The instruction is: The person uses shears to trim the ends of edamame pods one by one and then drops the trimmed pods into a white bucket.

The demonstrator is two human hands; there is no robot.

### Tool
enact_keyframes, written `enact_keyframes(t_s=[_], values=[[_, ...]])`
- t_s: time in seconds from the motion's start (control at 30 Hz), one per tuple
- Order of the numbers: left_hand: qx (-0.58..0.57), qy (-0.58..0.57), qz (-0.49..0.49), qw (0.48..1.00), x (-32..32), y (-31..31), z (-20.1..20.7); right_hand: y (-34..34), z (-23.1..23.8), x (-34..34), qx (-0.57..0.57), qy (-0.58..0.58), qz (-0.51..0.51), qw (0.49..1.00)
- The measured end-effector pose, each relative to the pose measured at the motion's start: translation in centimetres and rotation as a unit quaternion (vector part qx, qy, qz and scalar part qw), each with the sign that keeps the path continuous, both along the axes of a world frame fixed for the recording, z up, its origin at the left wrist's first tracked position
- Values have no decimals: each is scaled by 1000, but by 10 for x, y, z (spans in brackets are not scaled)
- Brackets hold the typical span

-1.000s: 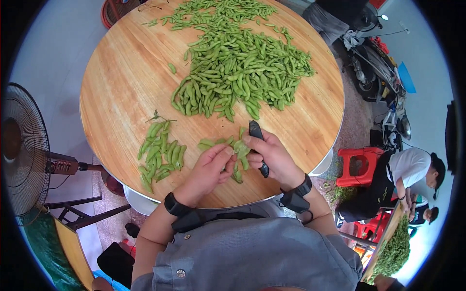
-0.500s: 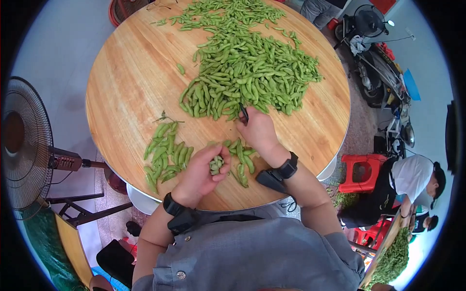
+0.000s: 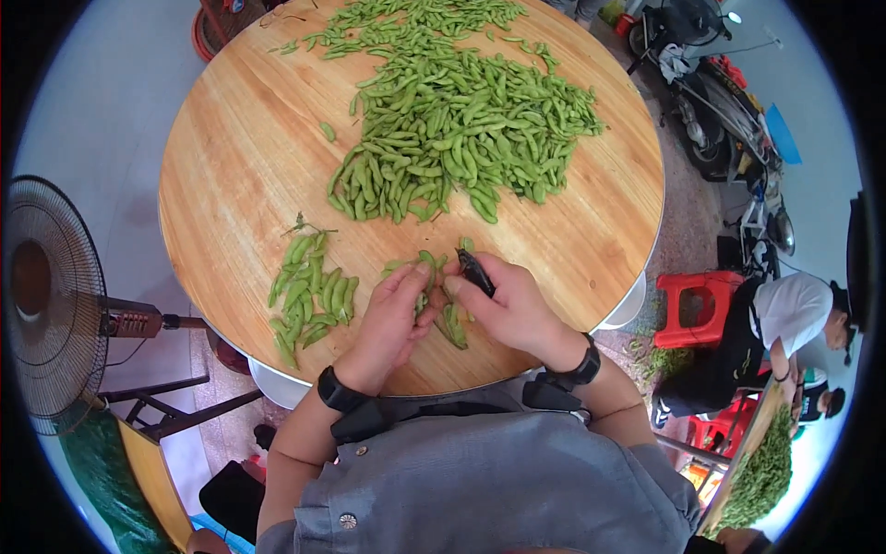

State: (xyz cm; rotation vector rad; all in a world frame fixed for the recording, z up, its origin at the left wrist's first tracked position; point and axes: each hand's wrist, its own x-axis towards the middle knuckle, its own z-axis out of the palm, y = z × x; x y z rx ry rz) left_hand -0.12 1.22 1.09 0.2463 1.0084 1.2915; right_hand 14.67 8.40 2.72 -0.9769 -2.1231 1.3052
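Note:
My left hand point(image 3: 389, 316) is closed around green soybean pods point(image 3: 424, 288), its thumb and fingers pinching a pod near the fingertips. What else lies in that palm is mostly hidden. Close beside it, my right hand point(image 3: 515, 305) grips a small black hand tool point(image 3: 475, 272) slanting between thumb and forefinger. The tool's working end is too small to make out. Just in front of both hands and between them lie a few more pods point(image 3: 452, 325). A big heap of soybean pods point(image 3: 461, 129) covers the far middle of the round wooden table point(image 3: 249, 157).
To the left lies a smaller pile of pods point(image 3: 309, 300) with a bit of stalk. A standing fan point(image 3: 55, 305) is beyond the table's left edge. A red stool point(image 3: 697, 305), a scooter point(image 3: 697, 129) and a bent-over person point(image 3: 794, 314) are on the right.
My right hand has drawn back from the heap's near edge toward my left hand, bringing the black tool. The left hand has turned, so the pods in its palm show less.

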Motion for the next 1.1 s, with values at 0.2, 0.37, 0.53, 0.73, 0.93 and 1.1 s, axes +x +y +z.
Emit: enact_keyframes(t_s=[0.2, 0.37, 0.53, 0.73, 0.93, 1.1], values=[[22, 1, -44, 999, -1, -6, -5, -1, 13, 5, -247, 19, 59, 967], [26, 27, -65, 997, 0, -8, -7, -3, 11, 9, -299, 12, 90, 950], [36, 96, -73, 992, -1, -8, -10, 0, 13, 9, -327, -10, 103, 939], [140, 348, -63, 925, -4, -9, -21, 1, 10, 5, -421, 40, 95, 901], [56, -80, -102, 990, -9, -14, -14, 5, 10, 14, -641, 171, 101, 741], [72, -237, -107, 963, -5, -15, -13, 4, 19, 17, -634, 171, 84, 750]])
